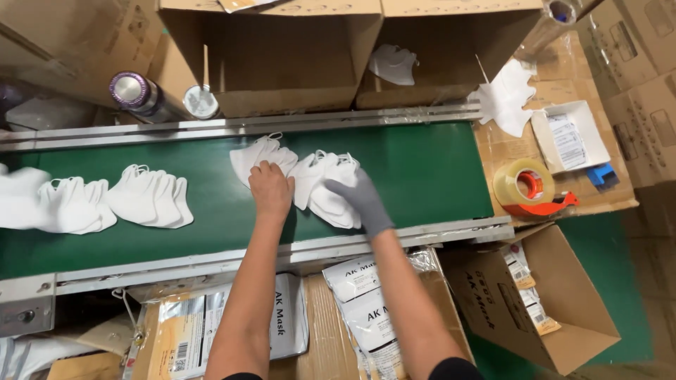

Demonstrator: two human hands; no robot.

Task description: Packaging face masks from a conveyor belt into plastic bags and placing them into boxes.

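Note:
My bare left hand (270,187) lies palm down on a stack of white folded masks (262,153) on the green conveyor belt (415,169). Just to its right, my right hand (360,197), in a grey glove, presses on a second stack of white masks (325,188). More stacks of white masks (149,196) lie further left on the belt, with another stack (70,205) beside them. Both hands rest flat on the masks, fingers together, without lifting them.
Open cardboard boxes (282,63) stand behind the belt, one with a mask (393,65) inside. A tape dispenser (529,188) and loose masks (507,97) sit at the right. Printed pouches (366,309) lie in front. A brown box (542,295) stands at lower right.

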